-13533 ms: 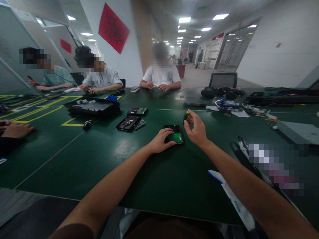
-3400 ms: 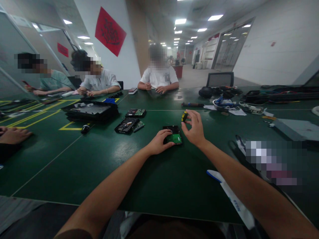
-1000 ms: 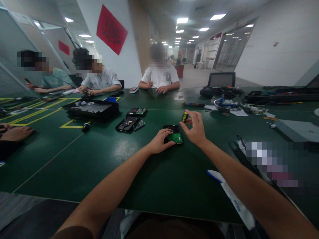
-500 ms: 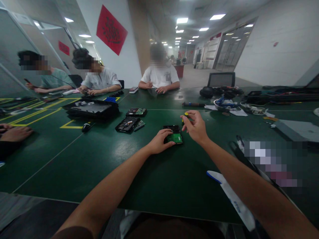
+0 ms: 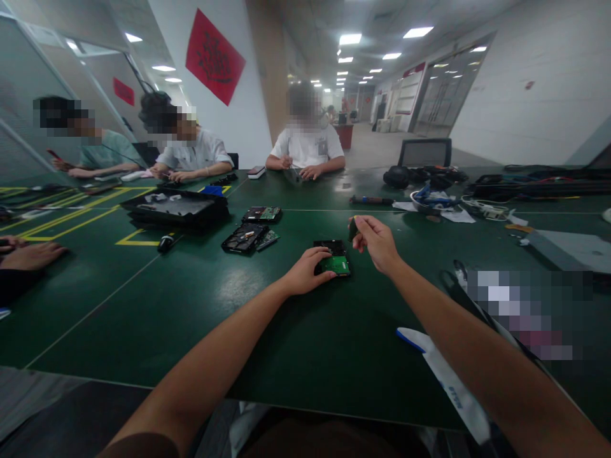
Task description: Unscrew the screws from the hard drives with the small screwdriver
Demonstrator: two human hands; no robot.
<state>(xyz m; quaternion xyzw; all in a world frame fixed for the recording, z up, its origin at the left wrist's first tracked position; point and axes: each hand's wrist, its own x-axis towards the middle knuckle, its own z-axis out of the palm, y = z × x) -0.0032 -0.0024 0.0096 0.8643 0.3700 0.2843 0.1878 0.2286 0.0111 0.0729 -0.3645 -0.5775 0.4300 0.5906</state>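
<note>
Bench: my left hand steadies green-boarded drive, grip around its edge; my right hand, grip closed, pinches screwdriver handle.

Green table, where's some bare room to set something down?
Between the left arm and another person's hand; also between that arm and the blue-tipped white packet, nearer than the circuit board. Crowded: far right, around the bowl and black cables.

Dark green on the table, striped yellow toward the left. Bright green on the circuit board. Red with black writing on the poster.
</note>
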